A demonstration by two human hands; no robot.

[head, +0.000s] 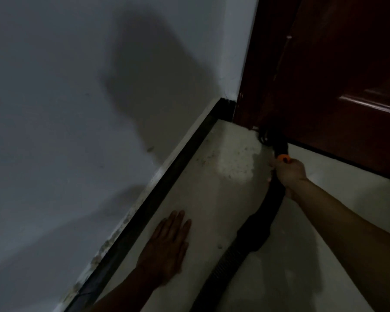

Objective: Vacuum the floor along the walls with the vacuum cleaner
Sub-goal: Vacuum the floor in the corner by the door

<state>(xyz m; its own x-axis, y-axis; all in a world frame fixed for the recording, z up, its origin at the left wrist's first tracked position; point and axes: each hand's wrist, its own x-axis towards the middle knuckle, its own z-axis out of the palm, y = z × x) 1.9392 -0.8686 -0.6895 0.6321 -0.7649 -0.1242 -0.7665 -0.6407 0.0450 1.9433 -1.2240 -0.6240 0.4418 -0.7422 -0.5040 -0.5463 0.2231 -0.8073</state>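
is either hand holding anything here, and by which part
The right hand grips the black vacuum nozzle near its orange button. The left hand holds nothing, lying flat on the floor.

Beyond my grip I see a glossy dark wooden door point(347, 70). Behind my grip trails a ribbed, matt black hose point(229, 261).

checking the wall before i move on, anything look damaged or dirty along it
Yes. The wall's lower edge above the black baseboard is blotchy and stained, like peeling paint or mould, and the floor near the door is speckled with grime.
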